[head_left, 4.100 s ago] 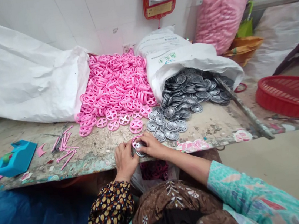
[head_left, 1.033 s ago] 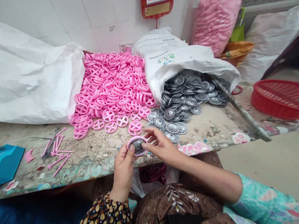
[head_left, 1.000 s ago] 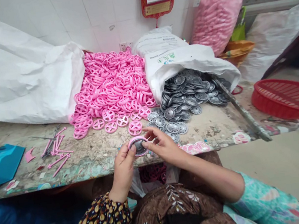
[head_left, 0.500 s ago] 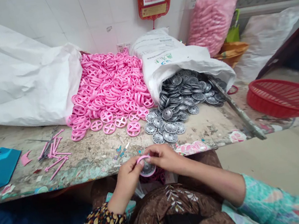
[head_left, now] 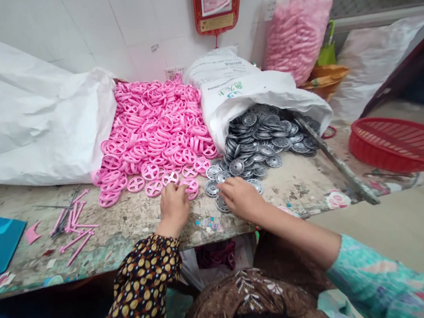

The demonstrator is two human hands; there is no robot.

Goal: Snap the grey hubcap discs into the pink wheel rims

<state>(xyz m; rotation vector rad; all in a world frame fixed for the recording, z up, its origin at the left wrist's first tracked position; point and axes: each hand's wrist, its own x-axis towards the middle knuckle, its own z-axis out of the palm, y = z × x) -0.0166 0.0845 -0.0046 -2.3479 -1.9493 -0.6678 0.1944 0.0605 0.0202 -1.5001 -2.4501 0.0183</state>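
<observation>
My left hand [head_left: 174, 206] reaches onto the bench at the front of a heap of pink four-spoked plastic wheels [head_left: 162, 121]. Its fingers are bent and closed at the edge of a pink wheel [head_left: 191, 187]. My right hand [head_left: 241, 197] is over the loose grey discs at the front of the pile. Thumb and fingers close together on a grey disc [head_left: 222, 205], which the hand partly covers. More grey slotted discs [head_left: 258, 136] spill from the mouth of a white woven sack [head_left: 252, 86].
Pink rods and dark pins [head_left: 73, 219] lie at left near a blue tape dispenser [head_left: 0, 246]. A metal bar [head_left: 332, 162] juts over the front edge beside a red basket [head_left: 401, 146]. Below the edge, an open container holds pink parts [head_left: 216, 254]. A large white sack [head_left: 31, 122] lies at left.
Both hands held a pink wheel with a grey disc near my lap. That piece has left them; the hands have moved forward and apart, left to the pink wheels, right to the grey discs.
</observation>
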